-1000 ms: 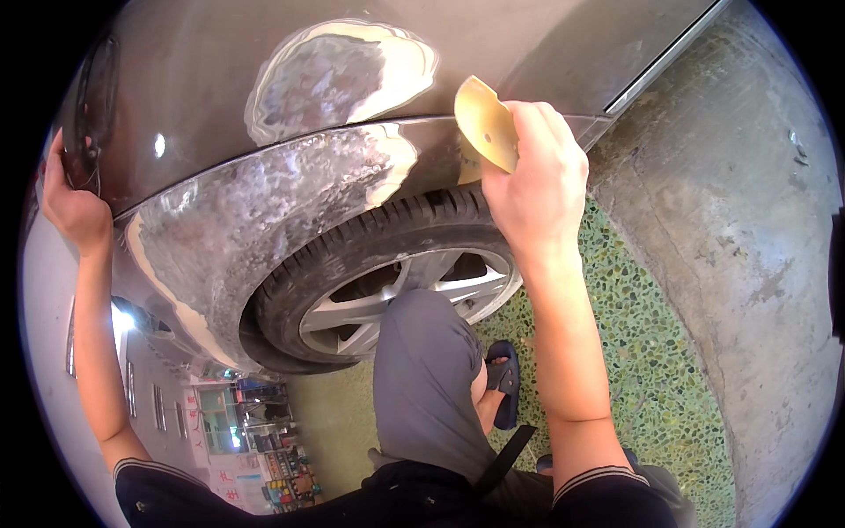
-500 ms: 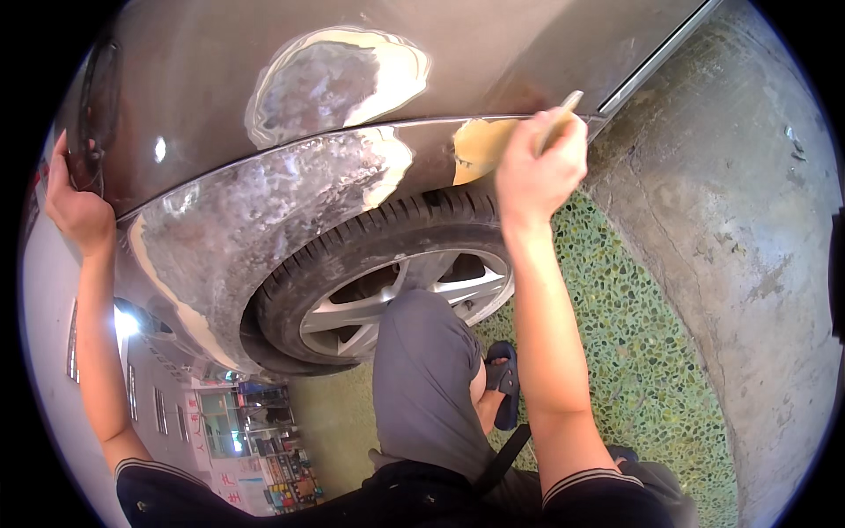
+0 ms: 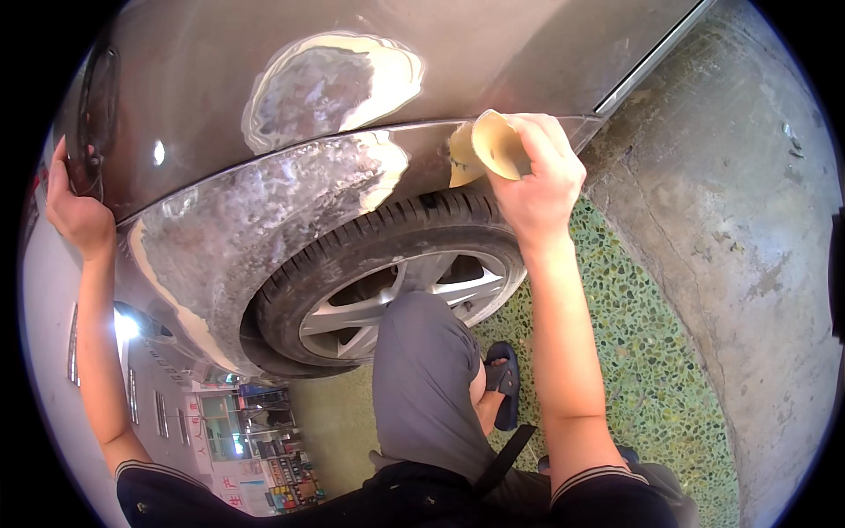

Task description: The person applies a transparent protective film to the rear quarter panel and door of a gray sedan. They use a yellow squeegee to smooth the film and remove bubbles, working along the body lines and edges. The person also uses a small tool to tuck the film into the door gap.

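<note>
R hand (image 3: 544, 172) holds curled yellow sheet (image 3: 493, 141), prob. best kept flat vs. car panel (image 3: 429, 157); L hand (image 3: 81, 220), grip unclear.

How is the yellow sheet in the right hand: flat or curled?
Curled. The yellow sheet bends into a hollow shape with a rounded rim, pinched at its right side by the right hand.

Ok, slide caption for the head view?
Right hand holding a curved yellow sheet near the wheel, left hand at the door handle.
</note>
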A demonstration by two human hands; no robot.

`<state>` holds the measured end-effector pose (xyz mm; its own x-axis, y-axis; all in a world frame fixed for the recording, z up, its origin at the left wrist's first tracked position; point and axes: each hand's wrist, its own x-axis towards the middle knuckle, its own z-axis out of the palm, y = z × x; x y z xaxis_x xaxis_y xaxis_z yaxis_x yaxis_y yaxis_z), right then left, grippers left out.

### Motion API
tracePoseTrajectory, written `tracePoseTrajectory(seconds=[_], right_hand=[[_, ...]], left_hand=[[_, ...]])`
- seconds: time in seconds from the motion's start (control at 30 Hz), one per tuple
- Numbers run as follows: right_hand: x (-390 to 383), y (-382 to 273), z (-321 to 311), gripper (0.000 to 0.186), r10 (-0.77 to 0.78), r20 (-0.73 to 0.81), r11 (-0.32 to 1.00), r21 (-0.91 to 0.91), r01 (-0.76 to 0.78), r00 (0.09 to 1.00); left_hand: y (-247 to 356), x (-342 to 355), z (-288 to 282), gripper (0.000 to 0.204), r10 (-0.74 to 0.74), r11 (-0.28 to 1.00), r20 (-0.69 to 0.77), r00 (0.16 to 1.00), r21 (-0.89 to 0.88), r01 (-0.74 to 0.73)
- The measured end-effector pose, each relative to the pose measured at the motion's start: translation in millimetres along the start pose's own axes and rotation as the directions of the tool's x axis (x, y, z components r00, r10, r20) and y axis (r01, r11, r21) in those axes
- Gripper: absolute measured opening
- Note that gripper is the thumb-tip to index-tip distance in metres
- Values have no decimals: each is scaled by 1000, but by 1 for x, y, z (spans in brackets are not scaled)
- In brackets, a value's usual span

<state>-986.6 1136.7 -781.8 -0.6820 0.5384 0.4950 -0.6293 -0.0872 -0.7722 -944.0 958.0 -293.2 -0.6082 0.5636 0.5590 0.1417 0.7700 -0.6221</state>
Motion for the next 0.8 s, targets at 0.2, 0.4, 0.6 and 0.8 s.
tracePoseTrajectory(seconds=[0.2,0.4,0.6,0.8], right_hand=[[14,3,-7,36,-73,114,992,-91,84,991],[6,4,3,42,-109,90,975,-187,124,990],[3,-2,9,37,-21,39,978,-208,29,999],[-4,29,4,36,-17,-103,988,-155,1,994]], left_hand=[[-2,0,-3,44,38,997,31,999,60,-39],[-4,2,-3,46,30,999,49,998,38,-32],[-3,3,-4,48,83,993,76,994,82,-89],[-10,3,-6,49,72,994,87,994,78,-79]])
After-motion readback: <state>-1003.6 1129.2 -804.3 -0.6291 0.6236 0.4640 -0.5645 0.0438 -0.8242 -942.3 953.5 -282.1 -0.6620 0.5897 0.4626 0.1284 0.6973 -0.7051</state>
